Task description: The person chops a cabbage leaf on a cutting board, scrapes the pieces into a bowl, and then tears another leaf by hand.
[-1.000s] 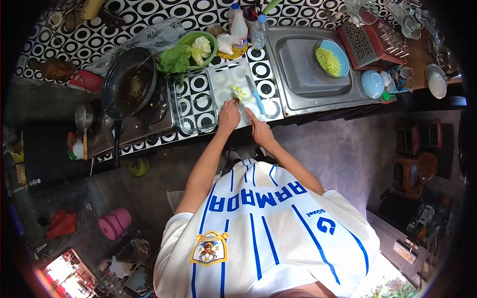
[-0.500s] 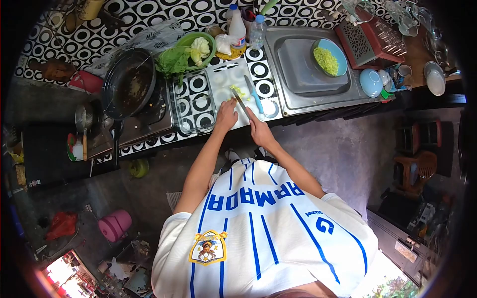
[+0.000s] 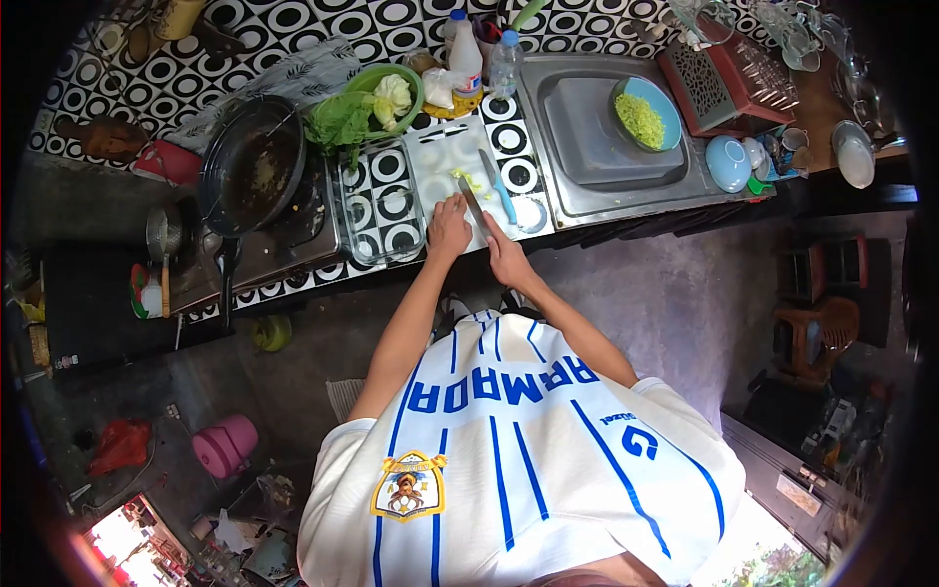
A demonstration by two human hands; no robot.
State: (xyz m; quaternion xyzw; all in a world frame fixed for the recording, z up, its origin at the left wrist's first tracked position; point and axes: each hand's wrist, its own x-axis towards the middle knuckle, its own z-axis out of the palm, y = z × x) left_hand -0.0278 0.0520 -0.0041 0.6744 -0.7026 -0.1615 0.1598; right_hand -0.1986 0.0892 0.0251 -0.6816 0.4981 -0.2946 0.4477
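On the translucent white cutting board [image 3: 443,147] lies a small pile of chopped light green vegetable [image 3: 468,180]. My right hand [image 3: 505,256] is wrapped round the handle of a knife [image 3: 471,203], its blade pointing up and left to the pile. Just left of the blade, my left hand [image 3: 449,229] rests on the board with its fingers bent together; whatever lies under them is hidden. A second knife with a light blue handle [image 3: 504,199] lies on the board's right side.
Left of the board are a glass dish [image 3: 383,256], a green bowl [image 3: 418,90] with leafy vegetables and a black wok [image 3: 252,166] on the stove. Bottles [image 3: 506,65] stand behind. At right, a blue bowl [image 3: 672,115] of shredded vegetable sits on the sink [image 3: 548,117].
My left hand has shifted very slightly, and the knife in my right hand has moved a little. The rest stays in place.
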